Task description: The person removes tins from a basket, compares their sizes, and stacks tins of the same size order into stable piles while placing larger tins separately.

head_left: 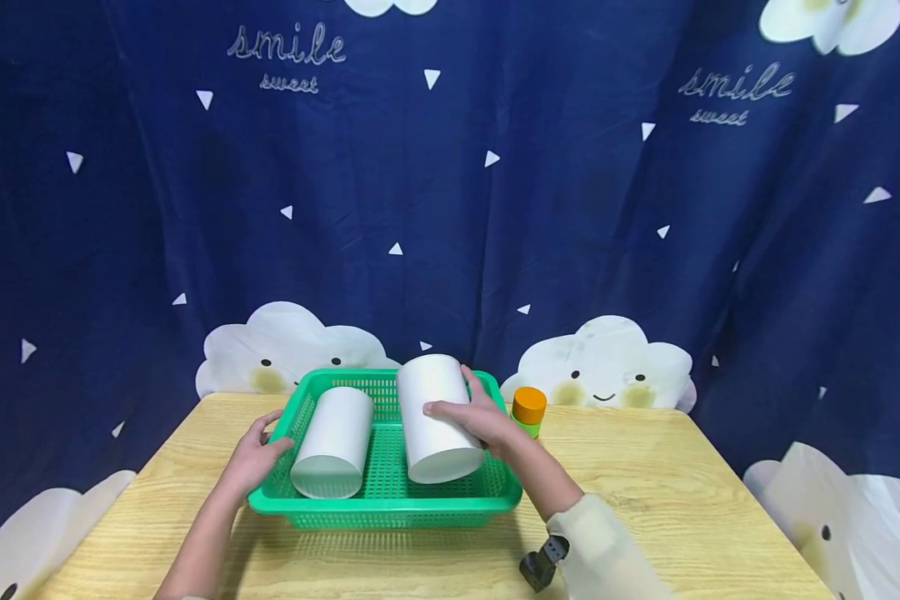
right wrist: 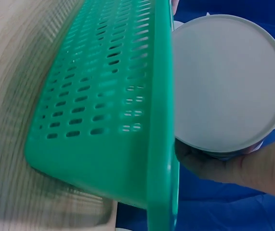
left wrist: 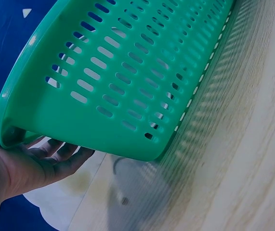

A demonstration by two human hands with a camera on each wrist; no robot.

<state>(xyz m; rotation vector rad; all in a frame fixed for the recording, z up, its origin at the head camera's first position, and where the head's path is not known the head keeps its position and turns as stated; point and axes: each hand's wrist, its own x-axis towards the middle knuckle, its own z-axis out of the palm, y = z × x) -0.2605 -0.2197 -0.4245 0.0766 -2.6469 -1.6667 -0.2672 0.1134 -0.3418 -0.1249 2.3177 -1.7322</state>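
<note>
Over the right half of the green basket (head_left: 386,504), I have a white cylinder (head_left: 431,387) in the right hand (head_left: 483,418), tilted, its flat near end facing me. The right grip is firm: thumb laid across the top of the cylinder, other fingers wrapped round its right side. From the right wrist I see that end as a full disc, mostly above the basket's rim; whether the underside touches anything inside, I cannot tell.

To its left, a second white cylinder (head_left: 336,433) lies lengthwise in the left half of the basket, with a gap between the two. My left hand (head_left: 253,457) pinches the basket's left rim, thumb over the top and fingers on the outer side, as the left wrist view confirms.

Just beside the basket on the far right I make out a bottle with an orange cap (head_left: 529,404) and a green body. Everything stands on a pale wooden table (head_left: 615,475). A small black device (head_left: 537,571) sits at the right sleeve (head_left: 607,546), near side. On the far side hangs a dark blue curtain (head_left: 390,167) with white triangles, smiling clouds and "smile sweet" lettering.
</note>
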